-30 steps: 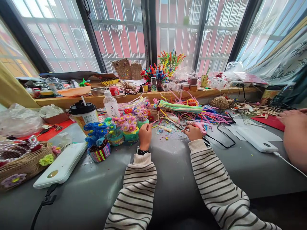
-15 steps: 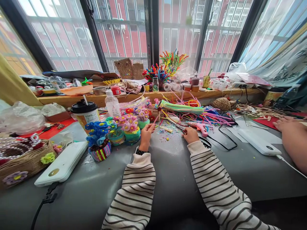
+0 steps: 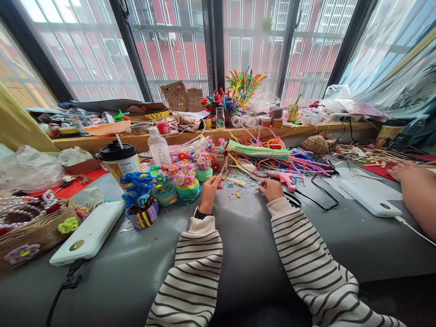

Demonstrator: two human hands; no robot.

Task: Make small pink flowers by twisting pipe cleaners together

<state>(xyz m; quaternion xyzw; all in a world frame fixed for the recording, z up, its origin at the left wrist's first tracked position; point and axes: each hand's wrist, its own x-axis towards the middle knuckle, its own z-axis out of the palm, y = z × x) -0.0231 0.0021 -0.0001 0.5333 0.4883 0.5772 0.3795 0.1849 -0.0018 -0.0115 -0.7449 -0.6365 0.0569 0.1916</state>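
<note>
My left hand point(image 3: 209, 193) pinches a thin pink stick-like piece point(image 3: 223, 171) that points up and to the right. To its left stand small coiled pots with pink fuzzy flowers point(image 3: 184, 175) and a striped pot with blue flowers point(image 3: 139, 200). My right hand point(image 3: 270, 189) is closed, its fingers curled round the dark handle of what looks like scissors point(image 3: 292, 200); the blades are hard to make out. Between my hands lie coloured clippings point(image 3: 238, 196) and a cream-coloured stick point(image 3: 235, 182). A pink glue gun point(image 3: 288, 180) rests just beyond my right hand.
Pipe cleaners point(image 3: 260, 151) lie in a heap further back. A lidded cup point(image 3: 121, 161), a bottle point(image 3: 159, 147) and a white power bank point(image 3: 88, 234) are on the left. At right are another power bank point(image 3: 371, 200) and a person's hand point(image 3: 408, 175).
My right hand has shifted slightly and its fingers have changed pose, with the scissors now less visible. My left hand has moved a little to the right, still holding the pink piece.
</note>
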